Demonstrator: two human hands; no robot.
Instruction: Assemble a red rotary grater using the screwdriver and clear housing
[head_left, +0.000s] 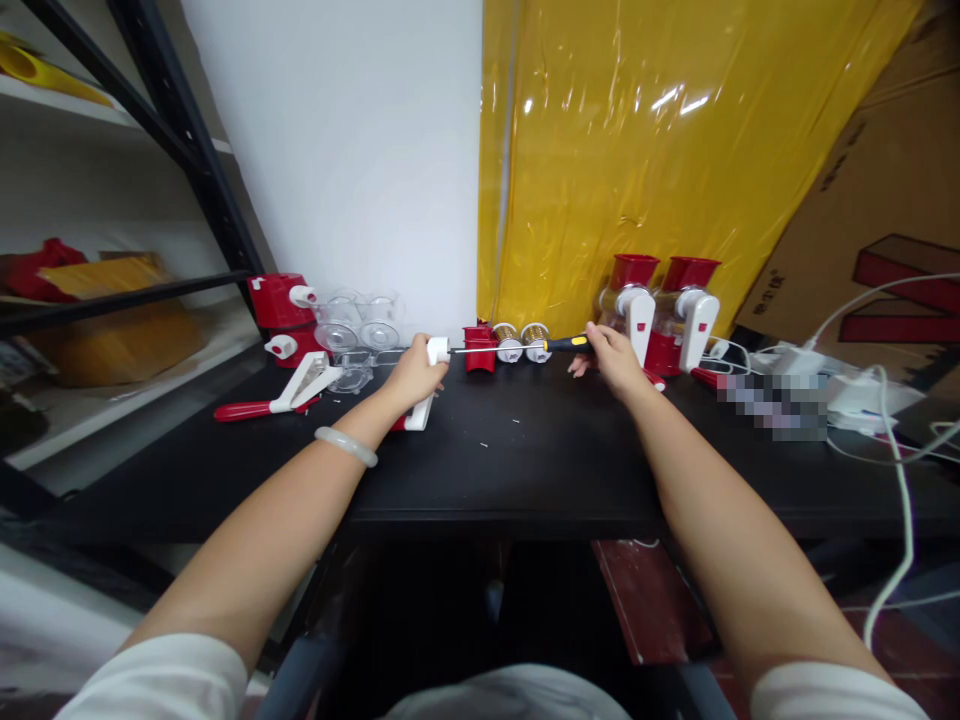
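My left hand [417, 372] is closed around a white crank handle [421, 412] with a red grip, its round white end turned to the right. In my right hand [611, 355] is a screwdriver [566, 343] with a black and yellow grip, held level by the fingers. Its shaft points left and the tip meets the handle's round end; how deep it sits is hidden. Below, small screws [484, 444] lie on the black table [525, 480]. Behind the shaft are a red plastic part [479, 350] and two grater drums [508, 343].
Two assembled red and white rotary graters [636, 310] stand at back right, beside white cables [904, 500]. On the left are red housings [283, 305], clear plastic parts [360, 325] and another crank handle [277, 400]. A black shelf frame [187, 140] edges the left side.
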